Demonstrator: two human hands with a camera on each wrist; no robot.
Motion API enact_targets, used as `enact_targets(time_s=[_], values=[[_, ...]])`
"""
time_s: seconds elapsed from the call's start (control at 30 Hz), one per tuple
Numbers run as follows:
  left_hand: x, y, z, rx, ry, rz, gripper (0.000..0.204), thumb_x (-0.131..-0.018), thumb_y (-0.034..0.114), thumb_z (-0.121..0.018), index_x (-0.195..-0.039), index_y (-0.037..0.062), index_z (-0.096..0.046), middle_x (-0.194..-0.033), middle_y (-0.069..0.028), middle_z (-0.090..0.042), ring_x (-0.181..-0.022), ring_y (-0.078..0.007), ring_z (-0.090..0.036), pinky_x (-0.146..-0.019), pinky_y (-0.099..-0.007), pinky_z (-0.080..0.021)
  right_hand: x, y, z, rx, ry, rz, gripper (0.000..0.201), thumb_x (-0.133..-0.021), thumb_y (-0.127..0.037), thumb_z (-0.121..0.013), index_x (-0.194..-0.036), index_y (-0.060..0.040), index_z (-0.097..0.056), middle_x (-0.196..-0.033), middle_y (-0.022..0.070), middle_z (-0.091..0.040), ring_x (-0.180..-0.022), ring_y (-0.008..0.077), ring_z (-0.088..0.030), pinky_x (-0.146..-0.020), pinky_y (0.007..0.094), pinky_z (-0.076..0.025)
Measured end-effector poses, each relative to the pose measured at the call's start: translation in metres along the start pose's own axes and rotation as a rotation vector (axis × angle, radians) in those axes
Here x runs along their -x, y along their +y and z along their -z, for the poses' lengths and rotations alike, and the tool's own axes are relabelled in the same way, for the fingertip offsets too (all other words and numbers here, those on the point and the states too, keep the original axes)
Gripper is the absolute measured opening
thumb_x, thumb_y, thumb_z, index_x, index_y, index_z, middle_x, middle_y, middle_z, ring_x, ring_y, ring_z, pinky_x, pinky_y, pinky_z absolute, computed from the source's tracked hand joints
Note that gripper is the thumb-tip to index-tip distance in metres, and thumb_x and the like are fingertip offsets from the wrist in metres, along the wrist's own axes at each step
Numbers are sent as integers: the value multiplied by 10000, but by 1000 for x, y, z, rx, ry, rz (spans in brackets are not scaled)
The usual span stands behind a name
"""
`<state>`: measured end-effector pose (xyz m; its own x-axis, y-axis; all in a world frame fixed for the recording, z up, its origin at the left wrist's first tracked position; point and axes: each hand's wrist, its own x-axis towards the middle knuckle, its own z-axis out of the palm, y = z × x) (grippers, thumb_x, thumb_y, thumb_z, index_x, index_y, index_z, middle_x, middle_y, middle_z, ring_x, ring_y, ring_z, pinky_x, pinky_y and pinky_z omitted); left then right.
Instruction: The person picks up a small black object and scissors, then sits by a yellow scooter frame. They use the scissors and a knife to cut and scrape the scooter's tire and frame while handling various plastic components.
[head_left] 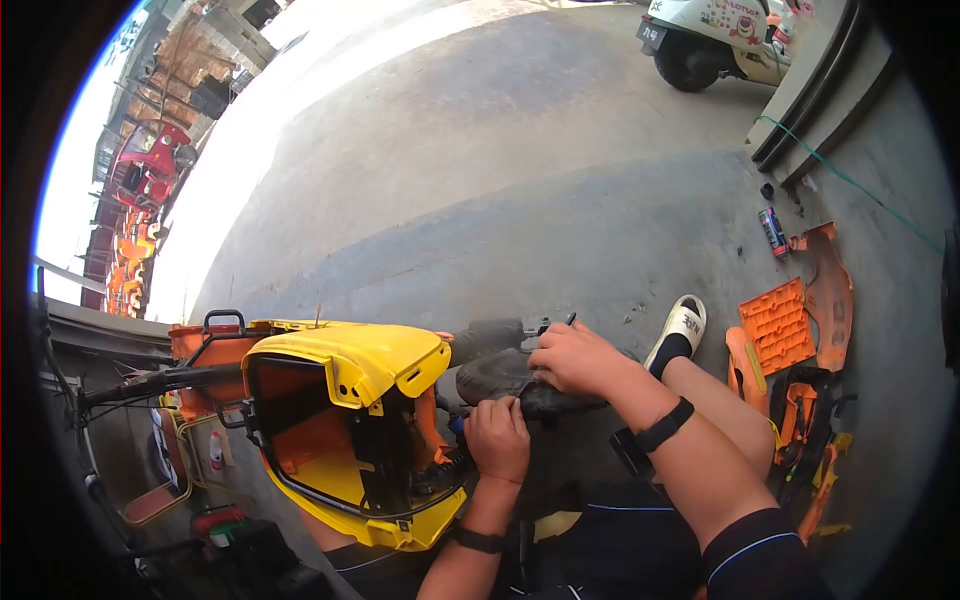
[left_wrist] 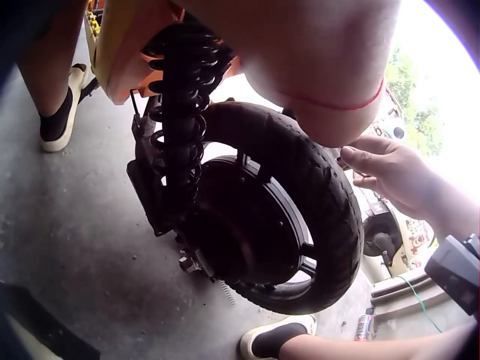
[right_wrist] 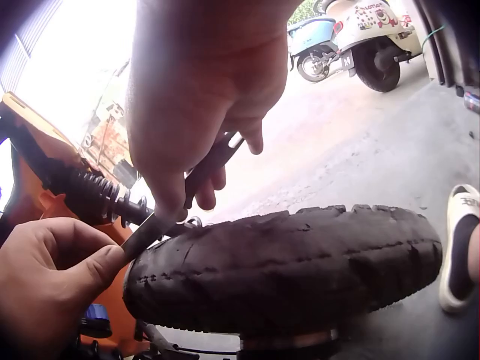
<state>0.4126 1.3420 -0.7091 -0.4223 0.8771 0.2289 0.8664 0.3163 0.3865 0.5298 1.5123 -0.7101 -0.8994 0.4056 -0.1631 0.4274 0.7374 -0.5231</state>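
Observation:
My right hand (right_wrist: 199, 97) grips a dark flat bar (right_wrist: 214, 161) above the rear wheel. At the bar's lower end, beside the tyre, my left hand (right_wrist: 56, 274) pinches it between thumb and finger. The worn black tyre (right_wrist: 292, 270) lies right below both hands. In the head view, my left hand (head_left: 497, 437) is at the wheel's near left and my right hand (head_left: 578, 357) over its top. A black coil spring shock absorber (left_wrist: 180, 112) stands beside the wheel hub (left_wrist: 240, 225) in the left wrist view. The yellow scooter body (head_left: 350, 350) lies on its side.
Orange panels (head_left: 778, 325) and black and orange parts (head_left: 800, 420) lie on the floor at right, near a spray can (head_left: 772, 232). My shoe (head_left: 680, 330) rests beside the wheel. A white scooter (head_left: 720, 40) stands at the back right, with a green cord (head_left: 850, 180) near the wall.

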Motion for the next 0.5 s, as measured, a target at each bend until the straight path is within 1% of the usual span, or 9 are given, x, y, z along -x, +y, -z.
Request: enact_targets(time_s=[0.07, 0.1, 0.2, 0.27, 0.3, 0.37, 0.5], values=[[2, 0, 0, 1, 13, -15, 68, -901, 156, -668, -942, 103, -673, -869, -62, -596, -841, -288, -585, -751, -414, -440, 1, 2, -7, -16, 83, 37, 169, -877, -293, -697, -965, -151, -717, -1012, 29, -644, -1130, 251, -555, -998, 520, -447], [2, 0, 0, 4, 13, -8, 68, -901, 156, -668, -942, 103, -673, -869, -62, -596, -841, -288, -585, -751, -414, -440, 1, 2, -7, -14, 76, 38, 169, -877, -293, -697, -965, -151, -717, -1012, 29, -644, -1130, 251, -555, -998, 520, -447], [3, -1, -1, 5, 20, -7, 57, -896, 150, -669, -930, 105, -670, -861, -59, -589, -835, -283, -581, -744, -411, -438, 3, 3, -5, -30, 87, 50, 196, -881, -303, -699, -991, -144, -728, -1028, 32, -651, -1137, 255, -555, -1000, 517, -444], [2, -3, 0, 19, -4, -6, 57, -884, 147, -677, -920, 105, -665, -852, -56, -581, -828, -281, -576, -740, -414, -433, 3, 2, -3, -93, 21, -2, 235, -895, -337, -689, -1018, -142, -738, -1050, 41, -665, -1137, 268, -557, -989, 499, -449], [1, -5, 1, 17, -1, 0, 57, -884, 147, -677, -920, 105, -665, -852, -56, -581, -828, -281, -576, -740, -414, -433, 3, 1, -2, -92, 17, 4, 235, -895, -337, -689, -1018, -142, -738, -1050, 41, -665, -1137, 268, -557, -989, 499, -449], [0, -5, 0, 67, -5, 21, 52, -867, 114, -682, -908, 89, -661, -853, -83, -584, -835, -311, -575, -739, -440, -419, 3, 0, 3, -142, -27, -41, 273, -928, -375, -662, -1023, -131, -739, -1041, 62, -672, -1131, 277, -565, -966, 437, -452], [0, -6, -4, 94, 20, 47, 58, -848, 95, -691, -886, 92, -647, -848, -89, -573, -838, -318, -574, -741, -443, -421, -3, -10, 12, -125, -27, -40, 318, -936, -416, -652, -1007, -116, -734, -994, 80, -684, -1088, 302, -582, -939, 436, -468]])
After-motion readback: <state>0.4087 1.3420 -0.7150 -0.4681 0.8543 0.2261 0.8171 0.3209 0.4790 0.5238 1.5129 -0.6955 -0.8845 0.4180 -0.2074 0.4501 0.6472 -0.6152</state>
